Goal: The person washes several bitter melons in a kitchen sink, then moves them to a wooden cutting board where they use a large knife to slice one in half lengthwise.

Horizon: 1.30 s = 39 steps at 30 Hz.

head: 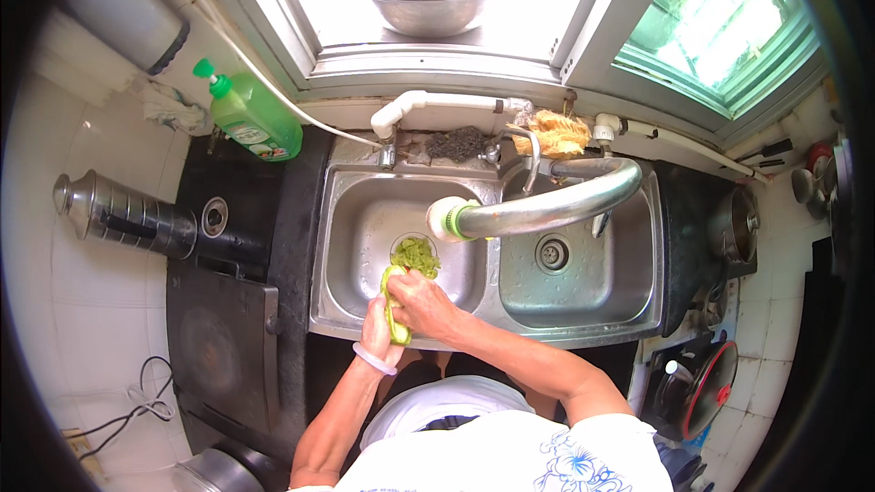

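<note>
A halved, long green gourd or melon [398, 333] with pale flesh is held over the front edge of the left sink basin [355, 219]. My left hand [375, 329], with a pale bangle at the wrist, grips it from the left side. My right hand [425, 304] is bent over its upper part, fingers on or in the flesh; whether they hold a small tool is hidden. Just beyond the hands, a heap of soft green pulp or scraps [416, 256] lies over the drain of the left basin.
A curved metal faucet [554, 206] reaches across the divider above the left basin. The right basin [581, 287] has water drops. A green dish soap bottle [254, 116] stands at back left; a fibrous scrubber [557, 133] and a dark scouring pad [456, 143] lie behind the sink.
</note>
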Available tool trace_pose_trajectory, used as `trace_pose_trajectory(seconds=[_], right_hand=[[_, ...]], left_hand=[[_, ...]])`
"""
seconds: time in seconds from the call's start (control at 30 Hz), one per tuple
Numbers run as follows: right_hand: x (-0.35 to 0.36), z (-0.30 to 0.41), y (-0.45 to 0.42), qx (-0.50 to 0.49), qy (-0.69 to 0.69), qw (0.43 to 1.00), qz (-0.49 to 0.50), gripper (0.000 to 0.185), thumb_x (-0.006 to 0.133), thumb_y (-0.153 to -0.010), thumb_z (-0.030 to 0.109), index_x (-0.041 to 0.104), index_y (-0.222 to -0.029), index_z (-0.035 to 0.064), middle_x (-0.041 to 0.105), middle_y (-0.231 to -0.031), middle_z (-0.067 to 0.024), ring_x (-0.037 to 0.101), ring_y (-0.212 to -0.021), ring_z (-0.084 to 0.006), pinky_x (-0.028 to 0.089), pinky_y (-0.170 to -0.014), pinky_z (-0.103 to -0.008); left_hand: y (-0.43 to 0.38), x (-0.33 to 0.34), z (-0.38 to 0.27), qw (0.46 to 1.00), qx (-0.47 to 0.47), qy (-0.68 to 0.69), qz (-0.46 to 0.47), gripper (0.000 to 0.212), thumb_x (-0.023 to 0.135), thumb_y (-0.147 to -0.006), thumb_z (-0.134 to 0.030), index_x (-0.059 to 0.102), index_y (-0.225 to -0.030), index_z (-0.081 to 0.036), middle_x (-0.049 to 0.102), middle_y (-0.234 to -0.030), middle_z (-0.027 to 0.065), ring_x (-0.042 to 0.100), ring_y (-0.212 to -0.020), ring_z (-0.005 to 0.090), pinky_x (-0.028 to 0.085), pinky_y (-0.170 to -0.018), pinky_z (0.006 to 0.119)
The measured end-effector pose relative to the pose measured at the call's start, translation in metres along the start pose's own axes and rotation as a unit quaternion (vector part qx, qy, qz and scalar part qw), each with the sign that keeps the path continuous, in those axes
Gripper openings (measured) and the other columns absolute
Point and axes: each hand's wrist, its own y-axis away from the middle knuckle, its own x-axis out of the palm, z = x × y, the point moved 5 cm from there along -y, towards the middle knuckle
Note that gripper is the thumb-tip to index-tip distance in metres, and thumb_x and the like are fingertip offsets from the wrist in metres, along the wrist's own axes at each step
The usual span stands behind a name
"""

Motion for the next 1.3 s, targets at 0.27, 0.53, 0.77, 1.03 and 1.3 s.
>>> trace_pose_trajectory(seconds=[0.27, 0.53, 0.77, 1.03, 1.3], right_hand=[[0.012, -0.030, -0.019, 0.034, 0.088, 0.995, -0.015, 0.026, 0.060, -0.061, 0.002, 0.051, -0.085, 0.0004, 0.052, -0.079, -0.0168, 0.055, -0.078, -0.0334, 0.047, -0.067, -0.0411], [0.024, -0.068, -0.037, 0.186, 0.021, 0.982, 0.017, 0.014, 0.057, -0.070, 0.004, 0.056, -0.085, 0.0024, 0.054, -0.077, -0.0167, 0.055, -0.081, -0.0299, 0.047, -0.070, -0.0387], [-0.020, -0.112, -0.031, 0.228, 0.100, 0.959, 0.138, 0.047, 0.055, -0.077, 0.014, 0.043, -0.122, 0.0096, 0.039, -0.128, -0.0183, 0.039, -0.116, -0.0348, 0.025, -0.102, -0.0439], [-0.041, -0.044, -0.022, 0.115, 0.057, 0.991, 0.036, 0.023, 0.062, -0.062, 0.009, 0.056, -0.080, -0.0035, 0.059, -0.072, -0.0210, 0.059, -0.071, -0.0385, 0.048, -0.064, -0.0435], [-0.020, -0.003, 0.006, -0.014, -0.058, 0.998, -0.029, 0.016, 0.058, -0.066, 0.006, 0.049, -0.076, -0.0016, 0.055, -0.067, -0.0192, 0.057, -0.061, -0.0377, 0.046, -0.056, -0.0446]], left_hand=[[-0.014, 0.009, -0.009, 0.998, -0.012, -0.058, -0.014, 0.034, 0.029, -0.093, -0.031, 0.044, -0.113, -0.009, 0.054, -0.105, 0.0069, 0.054, -0.094, 0.0188, 0.046, -0.076, 0.035], [-0.014, 0.004, -0.011, 0.995, -0.021, -0.098, 0.026, 0.037, 0.027, -0.092, -0.032, 0.044, -0.106, -0.003, 0.056, -0.087, 0.0134, 0.055, -0.068, 0.0204, 0.047, -0.057, 0.030], [0.003, 0.009, -0.037, 0.994, -0.075, 0.032, 0.075, 0.048, 0.026, -0.090, -0.033, 0.040, -0.120, 0.001, 0.056, -0.096, 0.0187, 0.056, -0.074, 0.0216, 0.048, -0.063, 0.030], [-0.014, 0.000, -0.035, 0.995, -0.058, 0.051, 0.067, 0.046, 0.033, -0.090, -0.037, 0.044, -0.121, -0.004, 0.056, -0.105, 0.0151, 0.058, -0.084, 0.0201, 0.049, -0.070, 0.031], [-0.025, 0.015, -0.027, 0.999, 0.003, -0.007, 0.031, 0.034, 0.033, -0.092, -0.032, 0.046, -0.111, -0.007, 0.054, -0.105, 0.0094, 0.054, -0.094, 0.0190, 0.043, -0.086, 0.035]])
